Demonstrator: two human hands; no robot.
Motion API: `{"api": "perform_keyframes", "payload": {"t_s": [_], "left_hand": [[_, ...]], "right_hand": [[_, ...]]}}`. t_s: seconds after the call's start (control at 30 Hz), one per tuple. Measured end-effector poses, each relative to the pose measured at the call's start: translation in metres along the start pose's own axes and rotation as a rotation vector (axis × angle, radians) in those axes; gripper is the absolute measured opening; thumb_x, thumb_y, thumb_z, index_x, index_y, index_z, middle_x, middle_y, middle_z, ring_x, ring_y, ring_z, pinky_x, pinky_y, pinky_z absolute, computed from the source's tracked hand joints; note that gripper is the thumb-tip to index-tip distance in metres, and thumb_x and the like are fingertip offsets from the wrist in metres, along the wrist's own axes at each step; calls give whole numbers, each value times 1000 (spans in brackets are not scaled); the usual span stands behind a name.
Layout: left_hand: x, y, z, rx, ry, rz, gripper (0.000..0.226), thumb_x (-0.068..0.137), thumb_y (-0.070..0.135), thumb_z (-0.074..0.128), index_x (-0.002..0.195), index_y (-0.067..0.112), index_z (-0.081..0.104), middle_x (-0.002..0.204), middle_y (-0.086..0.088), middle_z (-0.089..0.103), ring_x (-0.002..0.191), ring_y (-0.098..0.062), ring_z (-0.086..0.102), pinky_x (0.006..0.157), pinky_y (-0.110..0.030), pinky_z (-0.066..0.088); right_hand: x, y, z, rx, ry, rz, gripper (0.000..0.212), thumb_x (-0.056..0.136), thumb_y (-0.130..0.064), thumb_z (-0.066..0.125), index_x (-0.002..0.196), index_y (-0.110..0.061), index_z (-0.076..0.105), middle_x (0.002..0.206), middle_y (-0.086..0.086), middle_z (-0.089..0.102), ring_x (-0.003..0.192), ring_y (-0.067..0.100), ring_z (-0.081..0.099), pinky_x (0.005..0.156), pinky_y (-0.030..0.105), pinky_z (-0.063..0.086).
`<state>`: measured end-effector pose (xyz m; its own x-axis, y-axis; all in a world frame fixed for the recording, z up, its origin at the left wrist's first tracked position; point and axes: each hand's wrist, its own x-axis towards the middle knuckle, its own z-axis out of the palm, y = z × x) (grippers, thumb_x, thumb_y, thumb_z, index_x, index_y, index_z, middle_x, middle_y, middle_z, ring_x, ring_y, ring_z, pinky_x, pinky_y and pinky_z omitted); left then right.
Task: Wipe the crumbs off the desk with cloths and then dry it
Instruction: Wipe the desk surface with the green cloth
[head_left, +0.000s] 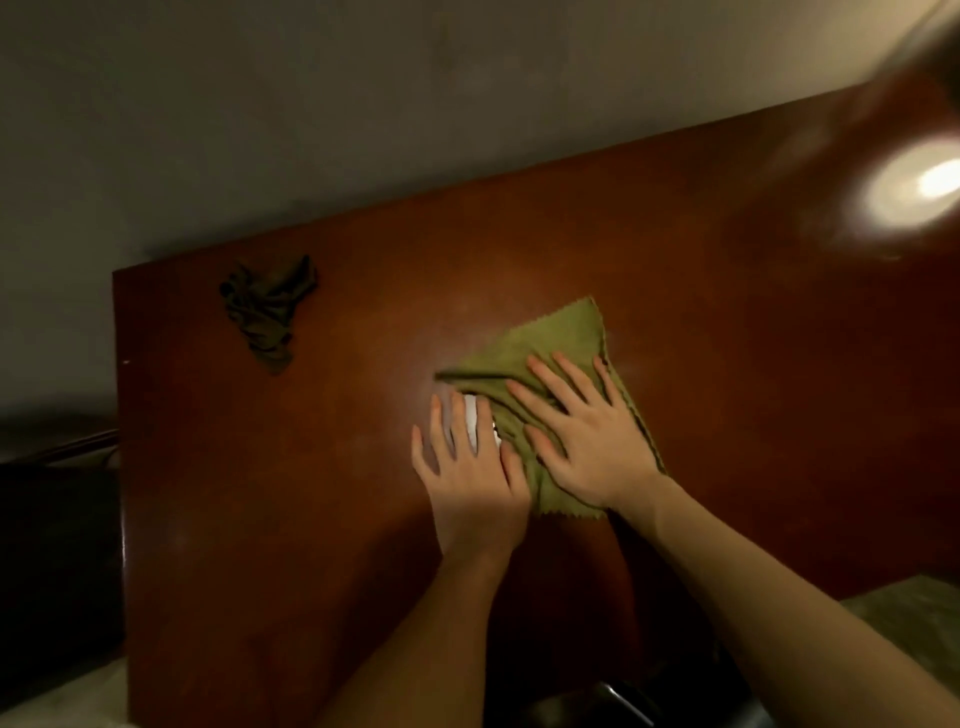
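A green cloth (558, 338) lies spread on the reddish-brown desk (311, 467), a little right of its middle. My right hand (587, 431) presses flat on the cloth with straight, spread fingers. My left hand (467, 467) lies flat on the desk just left of it, its fingers touching the cloth's left edge. Something small and white (472, 421) shows between the left hand's fingers; what it is I cannot tell. A second, darker green cloth (267, 312) lies crumpled near the desk's far left corner.
A grey wall (260, 130) runs along the desk's far edge. A bright lamp glare (914, 187) sits at the far right. The desk's left edge (119, 415) drops off to dark furniture. A dark rounded object (597, 706) lies below the near edge.
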<state>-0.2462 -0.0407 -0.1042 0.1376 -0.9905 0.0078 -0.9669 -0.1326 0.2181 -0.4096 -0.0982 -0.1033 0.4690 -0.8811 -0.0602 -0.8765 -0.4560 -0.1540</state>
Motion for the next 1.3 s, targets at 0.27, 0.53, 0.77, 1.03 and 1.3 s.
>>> {"api": "perform_keyframes", "payload": {"t_s": [0.27,0.53,0.77,1.03,1.3], "left_hand": [[1,-4,-1,-58,-98,37,74,91,37,54,159,12,37,170,-17,25,161,-37,13,127,-61,11],[3,1,-7,-94,-119,-8,48,100,37,46,142,17,55,174,-11,18,162,-33,6,127,-59,10],[3,2,-9,-97,-126,-42,47,103,39,45,144,19,56,161,-10,43,161,-33,14,127,-60,14],[4,0,-4,-92,-146,-71,66,103,45,44,164,27,29,175,-4,17,162,-26,8,129,-54,6],[2,-6,2,-94,-128,-87,63,105,52,33,163,34,20,175,1,12,163,-20,1,130,-48,-2]], "right_hand": [[64,4,-7,-17,-124,-302,61,107,-47,29,165,-36,19,174,-2,13,161,26,8,128,57,9],[109,8,-14,-67,-78,-332,60,108,-48,28,165,-32,22,174,0,17,160,26,12,129,51,3],[143,12,-13,-70,-52,-264,61,109,-50,30,165,-28,23,173,4,21,159,28,17,128,54,11],[193,14,-20,-10,-33,-156,63,104,-49,35,163,-27,31,171,6,27,157,32,22,125,58,18],[208,66,-29,144,53,252,60,106,-55,28,163,-35,30,173,-3,21,160,26,14,129,55,9]]}}
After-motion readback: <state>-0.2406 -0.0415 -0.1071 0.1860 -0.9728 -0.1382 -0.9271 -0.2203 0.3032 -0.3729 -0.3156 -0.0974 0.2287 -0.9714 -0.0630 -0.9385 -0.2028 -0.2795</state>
